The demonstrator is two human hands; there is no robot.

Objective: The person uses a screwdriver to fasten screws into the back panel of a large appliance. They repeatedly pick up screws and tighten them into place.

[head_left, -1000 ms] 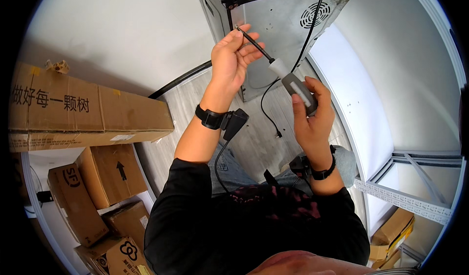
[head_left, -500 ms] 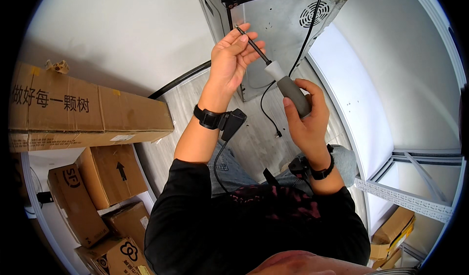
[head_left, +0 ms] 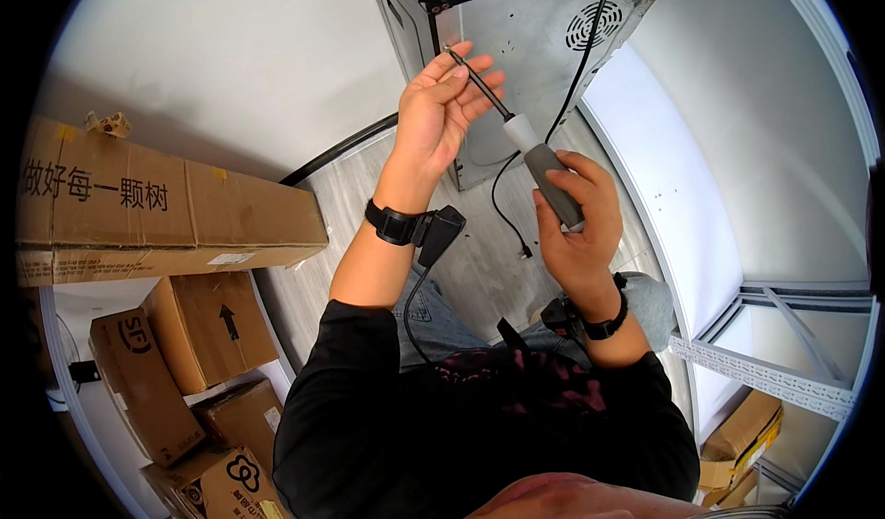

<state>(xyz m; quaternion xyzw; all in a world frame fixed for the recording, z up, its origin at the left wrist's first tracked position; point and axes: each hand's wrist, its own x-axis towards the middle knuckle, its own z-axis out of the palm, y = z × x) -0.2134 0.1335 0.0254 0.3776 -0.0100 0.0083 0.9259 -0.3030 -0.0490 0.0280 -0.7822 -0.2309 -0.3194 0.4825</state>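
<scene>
- The right hand has its fingers curled round the grey handle of a screwdriver-like tool, thumb on one side, fingertips on the other.
- The tool's white collar and dark shaft slant up-left from those fingers to the left hand; there the fingers fan loosely, thumb beside the shaft, and whether they press it I cannot tell.
- Left of the right fingers, a black plug lies on the floor.
- Beyond both hands' fingers stands a metal panel.
</scene>
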